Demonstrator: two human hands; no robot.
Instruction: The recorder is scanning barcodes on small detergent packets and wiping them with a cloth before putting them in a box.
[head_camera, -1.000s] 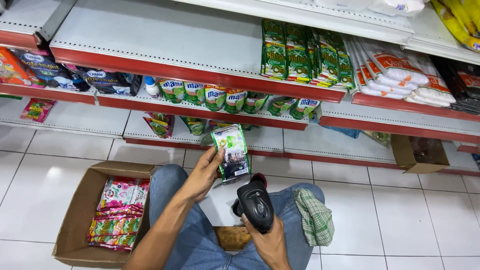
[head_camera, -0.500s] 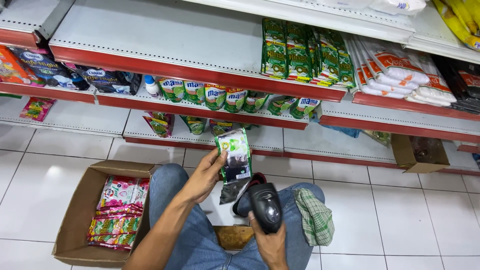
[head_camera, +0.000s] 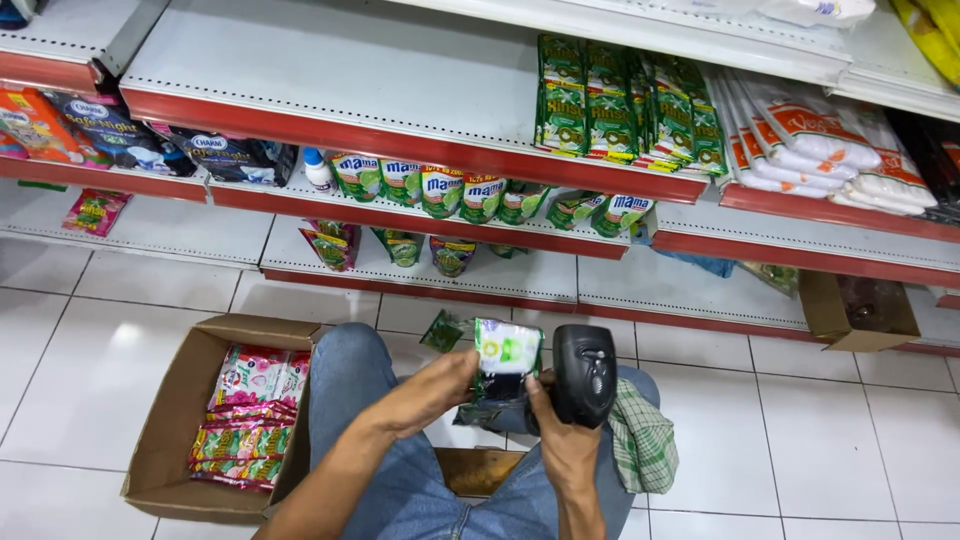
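Shop shelves (head_camera: 400, 120) with red edges rise over a white tiled floor where someone sits. Their left hand (head_camera: 440, 385) pinches a small green and white sachet (head_camera: 505, 350) above the knees; the right hand (head_camera: 560, 440) grips a black barcode scanner (head_camera: 585, 375) just beside it. Scanning seems in hand; next the scanner's window must face the sachet's code. A cardboard box (head_camera: 170, 420) of packets lies to the left.

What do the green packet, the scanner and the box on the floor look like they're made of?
Green packet: likely thin plastic film, glossy, creased, with glare on its face.
Scanner: probably hard black plastic, smooth with a dull sheen.
Box: brown cardboard, matte, with folded flaps.
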